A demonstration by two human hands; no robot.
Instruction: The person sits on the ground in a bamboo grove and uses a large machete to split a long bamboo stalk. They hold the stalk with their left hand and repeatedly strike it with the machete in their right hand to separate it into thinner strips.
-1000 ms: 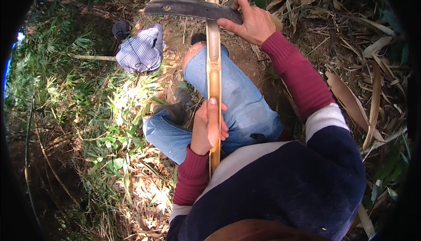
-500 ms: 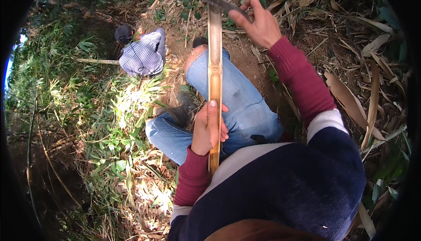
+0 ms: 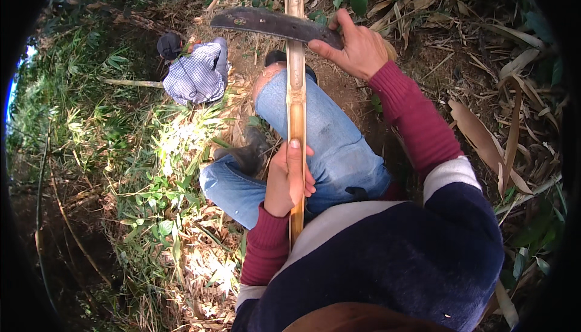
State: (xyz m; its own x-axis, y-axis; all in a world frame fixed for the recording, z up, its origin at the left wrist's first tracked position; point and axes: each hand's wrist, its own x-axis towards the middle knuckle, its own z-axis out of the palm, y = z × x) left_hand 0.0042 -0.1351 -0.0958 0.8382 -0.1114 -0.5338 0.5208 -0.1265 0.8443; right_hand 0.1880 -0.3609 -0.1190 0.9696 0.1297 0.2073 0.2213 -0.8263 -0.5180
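Note:
A split length of bamboo [image 3: 296, 72] runs from against my body out past my knee, its pale hollow inner side up with a node partway along. My left hand [image 3: 290, 175] is closed around its near part, thumb lying along the top. A dark, broad-bladed machete [image 3: 266, 25] crosses the far part of the bamboo, its blade pointing left. My right hand [image 3: 357, 48] grips it, with part of a light handle [image 3: 390, 50] showing behind the palm. Whether the edge touches the bamboo I cannot tell.
My bent legs in blue jeans [image 3: 330, 129] lie under the bamboo. Another person in a checked shirt [image 3: 195, 78] sits at the upper left beside a pole [image 3: 134, 83]. Dry sheaths [image 3: 478, 132] litter the ground at right; green undergrowth [image 3: 163, 193] grows at left.
The machete has come down toward me and its blade has turned to show its broad face. My right hand has lowered slightly. The left hand and the bamboo have barely shifted.

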